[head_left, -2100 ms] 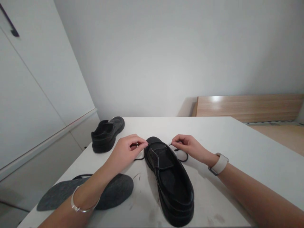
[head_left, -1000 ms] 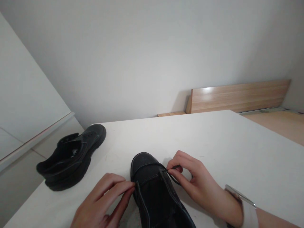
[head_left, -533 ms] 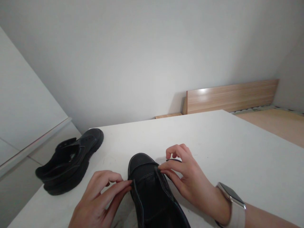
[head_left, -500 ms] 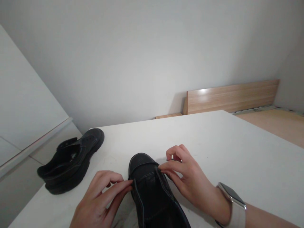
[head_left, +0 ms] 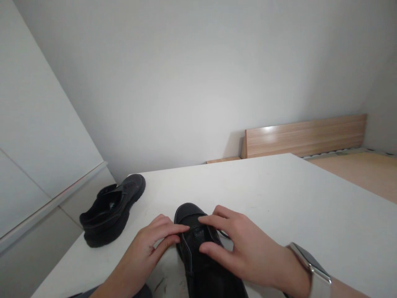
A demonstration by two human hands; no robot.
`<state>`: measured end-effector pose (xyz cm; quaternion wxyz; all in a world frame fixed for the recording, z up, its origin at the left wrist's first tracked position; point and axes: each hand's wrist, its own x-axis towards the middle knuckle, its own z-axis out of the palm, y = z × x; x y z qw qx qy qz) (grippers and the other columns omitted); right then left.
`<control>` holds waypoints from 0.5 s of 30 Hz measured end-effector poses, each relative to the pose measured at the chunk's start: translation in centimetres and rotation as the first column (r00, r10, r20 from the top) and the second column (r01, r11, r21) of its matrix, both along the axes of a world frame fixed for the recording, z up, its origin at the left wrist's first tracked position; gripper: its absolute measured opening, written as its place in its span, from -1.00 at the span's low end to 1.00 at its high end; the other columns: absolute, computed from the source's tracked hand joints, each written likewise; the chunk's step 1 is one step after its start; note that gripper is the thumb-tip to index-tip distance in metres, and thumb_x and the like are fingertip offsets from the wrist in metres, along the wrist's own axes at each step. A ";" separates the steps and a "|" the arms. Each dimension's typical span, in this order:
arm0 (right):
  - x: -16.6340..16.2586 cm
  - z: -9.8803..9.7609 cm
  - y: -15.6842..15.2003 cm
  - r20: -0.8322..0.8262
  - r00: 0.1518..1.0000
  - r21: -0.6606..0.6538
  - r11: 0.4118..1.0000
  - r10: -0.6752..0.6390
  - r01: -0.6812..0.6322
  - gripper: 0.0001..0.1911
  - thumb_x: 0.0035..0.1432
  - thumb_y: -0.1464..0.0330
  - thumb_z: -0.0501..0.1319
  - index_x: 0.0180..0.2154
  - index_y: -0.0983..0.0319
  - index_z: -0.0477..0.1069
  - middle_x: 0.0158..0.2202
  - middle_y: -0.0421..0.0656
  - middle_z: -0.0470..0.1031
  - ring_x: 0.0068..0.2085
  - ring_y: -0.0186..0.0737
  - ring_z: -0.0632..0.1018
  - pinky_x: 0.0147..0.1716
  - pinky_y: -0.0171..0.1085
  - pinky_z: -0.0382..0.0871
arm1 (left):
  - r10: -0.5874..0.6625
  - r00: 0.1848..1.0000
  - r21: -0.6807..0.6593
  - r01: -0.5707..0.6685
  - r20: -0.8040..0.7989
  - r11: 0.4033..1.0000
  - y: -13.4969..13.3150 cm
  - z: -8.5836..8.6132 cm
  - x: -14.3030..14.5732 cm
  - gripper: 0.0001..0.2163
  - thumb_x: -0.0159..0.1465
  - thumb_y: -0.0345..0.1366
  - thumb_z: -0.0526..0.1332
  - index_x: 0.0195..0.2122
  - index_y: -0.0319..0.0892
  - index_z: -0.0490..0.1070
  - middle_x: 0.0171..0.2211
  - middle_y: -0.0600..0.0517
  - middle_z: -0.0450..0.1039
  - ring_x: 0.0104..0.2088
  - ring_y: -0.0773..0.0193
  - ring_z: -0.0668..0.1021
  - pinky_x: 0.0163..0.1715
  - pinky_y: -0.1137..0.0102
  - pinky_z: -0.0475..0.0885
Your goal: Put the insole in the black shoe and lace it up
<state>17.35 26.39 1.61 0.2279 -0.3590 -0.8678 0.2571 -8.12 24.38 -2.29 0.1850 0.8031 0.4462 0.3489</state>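
A black shoe (head_left: 187, 211) lies on the white table (head_left: 294, 207) right in front of me, toe pointing away. My left hand (head_left: 151, 244) presses its fingertips against the left edge of the shoe's upper, just behind the toe cap. My right hand (head_left: 245, 252) lies over the shoe from the right, index finger and thumb on the tongue and lacing area. A bit of black shoelace (head_left: 223, 236) shows under my right fingers. A watch with a pale strap (head_left: 313, 269) is on my right wrist.
A second black shoe (head_left: 113, 209) lies at the table's far left corner, close to the edge. White cabinet fronts (head_left: 37, 145) stand to the left. A wooden board (head_left: 304, 134) leans on the wall beyond the table. A sliver of grey insole (head_left: 141, 292) shows at the bottom.
Both hands have moved inward onto the shoe's upper. My right hand no longer lifts the lace beside the shoe and now lies across the tongue. The view has shifted a little.
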 end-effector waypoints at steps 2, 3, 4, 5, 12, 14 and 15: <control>-0.1 0.3 -0.5 0.097 0.995 0.074 0.997 -0.011 0.004 -0.75 0.23 0.31 0.17 -0.05 0.17 0.43 -0.19 -0.09 0.42 -0.20 -0.10 0.50 -0.20 -0.17 0.36 | -0.011 1.000 -0.025 0.011 -0.005 1.000 0.0 0.3 0.0 -0.78 0.34 -0.34 0.17 -0.10 0.07 0.55 -0.36 0.07 0.51 -0.31 0.29 0.56 -0.31 0.48 0.45; -0.2 0.3 -0.6 0.133 0.991 0.108 0.994 -0.022 0.007 -0.76 0.21 0.40 0.13 -0.08 0.19 0.41 -0.20 -0.09 0.42 -0.21 -0.11 0.50 -0.22 -0.19 0.35 | -0.012 1.000 -0.028 0.012 -0.014 1.000 0.0 0.4 0.0 -0.78 0.35 -0.35 0.16 -0.10 0.06 0.55 -0.35 0.07 0.52 -0.30 0.29 0.56 -0.29 0.47 0.45; -0.3 0.4 -0.8 0.164 0.986 0.137 0.991 -0.029 0.007 -0.74 0.18 0.47 0.09 -0.10 0.20 0.40 -0.22 -0.10 0.42 -0.23 -0.13 0.49 -0.24 -0.21 0.34 | -0.011 1.000 -0.026 0.011 -0.026 1.000 -0.1 0.5 0.1 -0.78 0.35 -0.36 0.15 -0.10 0.04 0.55 -0.34 0.06 0.52 -0.29 0.28 0.56 -0.28 0.46 0.45; -0.5 0.4 -0.9 0.192 0.981 0.161 0.987 -0.036 0.005 -0.73 0.15 0.51 0.06 -0.13 0.21 0.39 -0.23 -0.10 0.42 -0.25 -0.14 0.49 -0.27 -0.23 0.33 | -0.013 0.999 -0.021 0.012 -0.041 1.000 -0.3 0.7 0.1 -0.77 0.35 -0.37 0.14 -0.09 0.03 0.54 -0.33 0.06 0.52 -0.29 0.28 0.55 -0.27 0.46 0.45; -1.4 1.3 -1.4 0.342 0.936 0.238 0.971 -0.084 0.001 -0.72 0.07 0.57 0.03 -0.19 0.28 0.38 -0.24 -0.04 0.47 -0.27 -0.10 0.52 -0.33 -0.22 0.31 | 0.013 0.979 0.036 -0.006 -0.204 0.999 -0.9 2.2 1.1 -0.77 0.34 -0.45 0.11 -0.11 -0.10 0.52 -0.33 0.02 0.54 -0.26 0.23 0.55 -0.26 0.42 0.44; -1.5 1.6 -1.5 0.362 0.927 0.240 0.971 -0.095 0.005 -0.73 0.06 0.57 0.04 -0.20 0.29 0.38 -0.24 -0.04 0.48 -0.27 -0.09 0.53 -0.33 -0.22 0.31 | 0.034 0.963 0.042 -0.024 -0.266 0.999 -0.8 2.8 1.5 -0.79 0.32 -0.47 0.13 -0.15 -0.14 0.53 -0.35 0.00 0.55 -0.27 0.20 0.55 -0.28 0.40 0.43; -1.5 1.7 -1.6 0.372 0.923 0.239 0.971 -0.099 0.008 -0.73 0.06 0.57 0.04 -0.20 0.29 0.38 -0.24 -0.04 0.48 -0.27 -0.08 0.54 -0.34 -0.22 0.30 | 0.038 0.955 0.030 -0.031 -0.294 0.999 -0.8 3.0 1.6 -0.80 0.31 -0.48 0.14 -0.17 -0.15 0.54 -0.36 0.00 0.55 -0.27 0.19 0.55 -0.29 0.39 0.43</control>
